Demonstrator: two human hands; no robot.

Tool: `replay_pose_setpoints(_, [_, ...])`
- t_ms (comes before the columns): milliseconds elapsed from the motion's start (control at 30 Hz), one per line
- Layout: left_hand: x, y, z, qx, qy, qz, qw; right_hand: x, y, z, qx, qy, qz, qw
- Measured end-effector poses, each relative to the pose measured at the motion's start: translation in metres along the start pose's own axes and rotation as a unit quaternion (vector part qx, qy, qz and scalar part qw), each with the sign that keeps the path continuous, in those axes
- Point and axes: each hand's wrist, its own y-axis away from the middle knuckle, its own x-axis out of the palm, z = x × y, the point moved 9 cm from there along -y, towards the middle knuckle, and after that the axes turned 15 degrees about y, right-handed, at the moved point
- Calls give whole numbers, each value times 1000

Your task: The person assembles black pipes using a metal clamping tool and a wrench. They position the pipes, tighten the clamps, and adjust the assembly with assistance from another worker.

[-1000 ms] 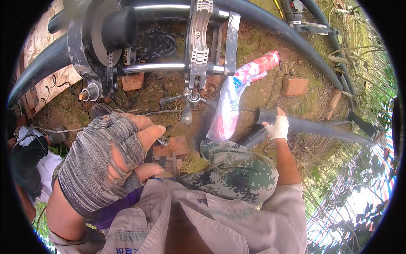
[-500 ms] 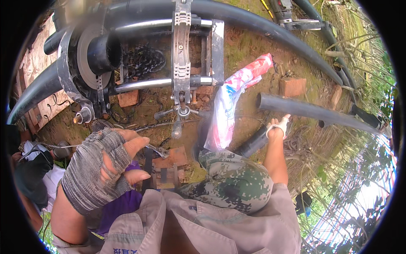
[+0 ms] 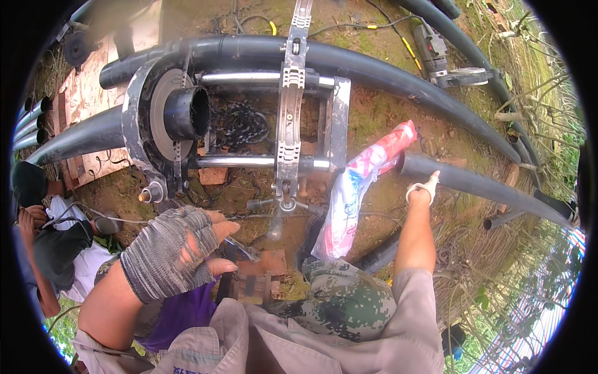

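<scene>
My right hand (image 3: 425,188), in a white fingerless covering, is closed at the near side of a black plastic pipe (image 3: 486,182); most of its fingers are hidden. The pipe's open end is beside a red, white and blue plastic bag (image 3: 355,199), which stretches out from my camouflage-covered knee. My left hand (image 3: 180,249), in a grey knit fingerless glove, hovers at the left with thumb and fingers apart. A small shiny object (image 3: 244,249) shows just past its fingertips; I cannot tell whether they touch it. Ahead is a pipe clamping frame (image 3: 289,118) with a short black pipe end (image 3: 192,113) in its left ring.
A long black pipe (image 3: 374,68) curves behind the frame. An orange brick (image 3: 269,263) lies near my knees. A power tool (image 3: 439,59) with a yellow-marked cable lies at the far right. Other people (image 3: 59,249) crouch at the left. Dry branches (image 3: 498,268) cover the right side.
The view has shifted. My right hand has moved onto the pipe, and the pipe has risen away from the ground, its end now beside the bag. My left hand keeps much the same pose.
</scene>
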Motion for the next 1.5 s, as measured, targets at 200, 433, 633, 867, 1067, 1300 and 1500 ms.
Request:
replay_pose_setpoints(200, [-2,1,-3,7,19,-10,1000,44,-13,16,7,30,23,999])
replay_pose_setpoints(433, [-6,-9,2,-5,16,-4,1000,67,36,42,-51,-24,-58,997])
replay_pose_setpoints(633, [-9,-4,-5,37,12,-17,999,36,102,78,-104,-66,-59,991])
replay_pose_setpoints(867, [-8,14,-15,76,7,0,997,31,204,106,-116,-92,-2,989])
replay_pose_setpoints(1067, [-2,49,-14,53,10,-5,999,89,304,119,-107,-71,116,985])
replay_pose_setpoints(1300, [18,54,-24,51,-22,56,997,132,398,105,-81,-73,172,979])
replay_pose_setpoints(1500, [6,68,-26,52,-30,-3,998,168,434,48,-65,-56,238,967])
